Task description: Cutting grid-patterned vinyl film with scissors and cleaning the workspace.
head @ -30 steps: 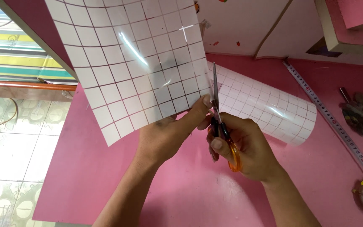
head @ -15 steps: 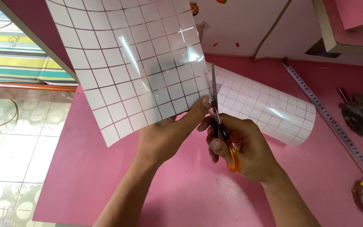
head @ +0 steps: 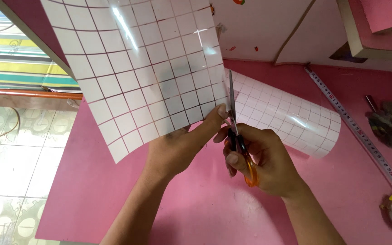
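My left hand [head: 178, 147] pinches the gridded sheet [head: 146, 72] at its lower edge, while my right hand [head: 262, 159] grips orange scissors [head: 239, 136], blades pointing straight up along the sheet's right edge.

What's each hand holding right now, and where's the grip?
Left hand pinches the gridded sheet at its lower edge, beside the cut. Right hand holds the scissors by their orange handles, blades up along the sheet's edge.
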